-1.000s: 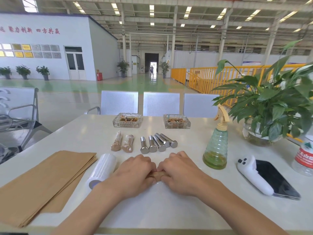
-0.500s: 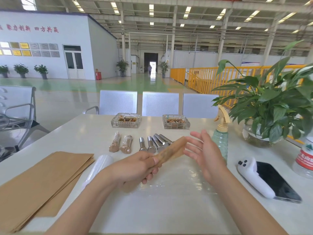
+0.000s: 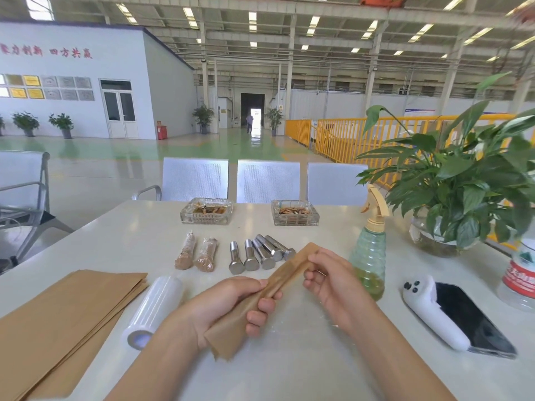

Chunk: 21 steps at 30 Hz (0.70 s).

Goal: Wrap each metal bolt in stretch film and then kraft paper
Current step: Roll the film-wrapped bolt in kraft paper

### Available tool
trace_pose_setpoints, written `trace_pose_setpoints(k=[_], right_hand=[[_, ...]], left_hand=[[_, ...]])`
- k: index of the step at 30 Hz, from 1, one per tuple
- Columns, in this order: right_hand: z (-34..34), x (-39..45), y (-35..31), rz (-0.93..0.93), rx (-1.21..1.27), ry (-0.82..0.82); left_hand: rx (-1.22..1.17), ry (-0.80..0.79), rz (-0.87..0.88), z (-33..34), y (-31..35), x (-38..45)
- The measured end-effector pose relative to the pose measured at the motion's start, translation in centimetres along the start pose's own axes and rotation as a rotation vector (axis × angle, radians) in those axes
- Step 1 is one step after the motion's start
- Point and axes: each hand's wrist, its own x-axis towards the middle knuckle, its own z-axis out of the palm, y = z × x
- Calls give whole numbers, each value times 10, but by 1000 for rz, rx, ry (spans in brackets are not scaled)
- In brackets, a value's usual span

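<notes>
I hold a bolt rolled in kraft paper (image 3: 285,273) slanted above the white table (image 3: 289,369). My left hand (image 3: 228,309) grips its lower part, where a loose paper flap hangs out below the palm. My right hand (image 3: 327,277) pinches the upper end. Several bare metal bolts (image 3: 259,254) lie side by side just beyond my hands. Two wrapped bolts (image 3: 197,254) lie to their left. A roll of stretch film (image 3: 153,311) lies left of my left hand, next to a stack of kraft paper sheets (image 3: 60,322).
A green spray bottle (image 3: 369,259) stands right of my right hand. A white controller (image 3: 431,311) and a phone (image 3: 474,322) lie further right, with a potted plant (image 3: 457,198) and a water bottle (image 3: 519,279). Two glass ashtrays (image 3: 294,213) sit at the back, chairs behind.
A second ago both hands pressed the paper roll on the table. My left hand then lifted it, my right hand came off open, and now pinches the upper end.
</notes>
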Motion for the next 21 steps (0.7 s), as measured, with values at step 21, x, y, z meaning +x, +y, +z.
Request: trace_pose_setpoints(k=[21], right_hand=[[-2,3,6,78,173,-118]], left_hand=[[-124,-208,37,-12,-4,-4]])
